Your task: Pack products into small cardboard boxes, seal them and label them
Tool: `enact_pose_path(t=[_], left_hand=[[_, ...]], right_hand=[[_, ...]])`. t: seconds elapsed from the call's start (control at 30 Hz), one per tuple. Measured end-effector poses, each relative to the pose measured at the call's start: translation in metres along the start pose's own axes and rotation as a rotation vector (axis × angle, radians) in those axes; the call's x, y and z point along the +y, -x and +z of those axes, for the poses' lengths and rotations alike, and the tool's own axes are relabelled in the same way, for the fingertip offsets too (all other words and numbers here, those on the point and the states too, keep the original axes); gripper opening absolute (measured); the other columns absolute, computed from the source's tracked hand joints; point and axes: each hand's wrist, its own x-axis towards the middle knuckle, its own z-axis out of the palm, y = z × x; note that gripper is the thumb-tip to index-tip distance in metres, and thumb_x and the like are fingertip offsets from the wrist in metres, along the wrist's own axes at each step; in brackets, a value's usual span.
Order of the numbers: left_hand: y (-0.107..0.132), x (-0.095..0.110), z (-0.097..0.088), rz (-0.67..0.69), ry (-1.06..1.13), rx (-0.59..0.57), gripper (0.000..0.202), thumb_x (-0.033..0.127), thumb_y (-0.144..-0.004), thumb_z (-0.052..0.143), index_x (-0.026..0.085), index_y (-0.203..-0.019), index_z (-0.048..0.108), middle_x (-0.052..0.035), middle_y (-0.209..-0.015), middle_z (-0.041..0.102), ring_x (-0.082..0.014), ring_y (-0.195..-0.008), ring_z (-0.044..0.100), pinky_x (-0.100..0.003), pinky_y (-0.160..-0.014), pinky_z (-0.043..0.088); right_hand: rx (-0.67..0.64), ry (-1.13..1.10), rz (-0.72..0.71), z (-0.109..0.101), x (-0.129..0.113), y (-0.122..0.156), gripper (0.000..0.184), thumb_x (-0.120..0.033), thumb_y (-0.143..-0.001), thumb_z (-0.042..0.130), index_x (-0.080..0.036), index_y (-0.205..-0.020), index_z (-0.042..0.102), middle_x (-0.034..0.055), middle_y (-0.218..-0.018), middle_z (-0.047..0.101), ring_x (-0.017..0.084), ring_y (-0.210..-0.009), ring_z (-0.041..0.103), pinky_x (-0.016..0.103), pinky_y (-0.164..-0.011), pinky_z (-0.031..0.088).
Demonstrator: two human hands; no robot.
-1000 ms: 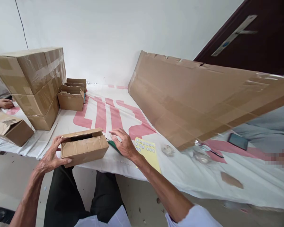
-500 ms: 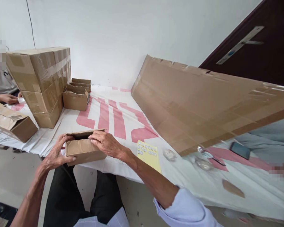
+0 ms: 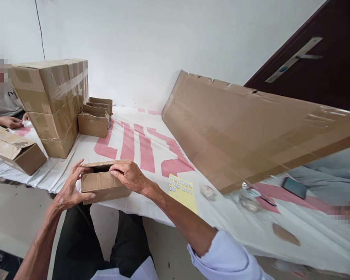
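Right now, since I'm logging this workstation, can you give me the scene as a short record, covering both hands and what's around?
Left hand: holding the left end of a box
Right hand: touching the box's top
Box state: dark gap showing along its top
Right of box: yellow sheet, phone
Back left: stacked cartons
Back right: cardboard panel
Far left: another person's hand

wall (image 3: 140, 46) — white | dark door (image 3: 338, 74) (silver handle (image 3: 294, 60)) | floor (image 3: 14, 217) — pale
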Motion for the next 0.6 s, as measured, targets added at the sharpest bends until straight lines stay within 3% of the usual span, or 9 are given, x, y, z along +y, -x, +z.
enact_pose_path(t=[0.07,0.2,0.4,0.5,0.6], left_hand=[[-0.002,-0.001,0.001,0.035,-0.008,0.015,0.063,0.050,-0.080,0.087,0.025,-0.132,0.061,-0.0162,-0.173,0.029,-0.0428,-0.161,0.031,-0.058,-0.120,0.046],[-0.006,-0.006,0.003,0.082,-0.040,0.014,0.057,0.052,-0.084,0.084,0.024,-0.129,0.065,-0.0167,-0.163,0.045,-0.0406,-0.154,0.044,-0.059,-0.126,0.038],[-0.006,-0.009,0.002,0.100,-0.061,0.033,0.056,0.054,-0.084,0.083,0.023,-0.129,0.068,-0.0161,-0.160,0.050,-0.0404,-0.151,0.048,-0.056,-0.125,0.041],[-0.007,-0.008,0.002,0.121,-0.073,0.039,0.055,0.054,-0.085,0.082,0.022,-0.127,0.068,-0.0163,-0.158,0.051,-0.0399,-0.150,0.050,-0.055,-0.124,0.043],[-0.008,-0.007,0.002,0.128,-0.079,0.040,0.053,0.054,-0.087,0.081,0.022,-0.127,0.068,-0.0158,-0.158,0.052,-0.0391,-0.149,0.050,-0.054,-0.123,0.044]], right_hand=[[0.009,0.008,0.001,0.001,0.002,0.000,0.019,-0.013,-0.100,0.063,-0.022,-0.091,0.077,0.0045,-0.093,0.081,0.020,-0.089,0.074,0.031,-0.085,0.053],[0.022,0.076,-0.028,0.006,0.006,0.000,0.021,-0.018,-0.103,0.062,-0.023,-0.090,0.078,0.0052,-0.095,0.082,0.021,-0.093,0.075,0.032,-0.088,0.053],[0.053,0.302,-0.124,0.018,0.014,0.006,0.025,-0.017,-0.107,0.054,-0.021,-0.094,0.076,0.0064,-0.088,0.078,0.021,-0.083,0.071,0.031,-0.080,0.048],[0.159,0.423,-0.232,0.027,0.019,0.010,0.028,-0.012,-0.106,0.051,-0.020,-0.090,0.072,0.0056,-0.079,0.073,0.020,-0.077,0.067,0.031,-0.072,0.044],[0.305,0.508,-0.339,0.035,0.022,0.013,0.024,-0.011,-0.107,0.050,-0.019,-0.093,0.068,0.0062,-0.080,0.070,0.021,-0.080,0.066,0.032,-0.074,0.046]])
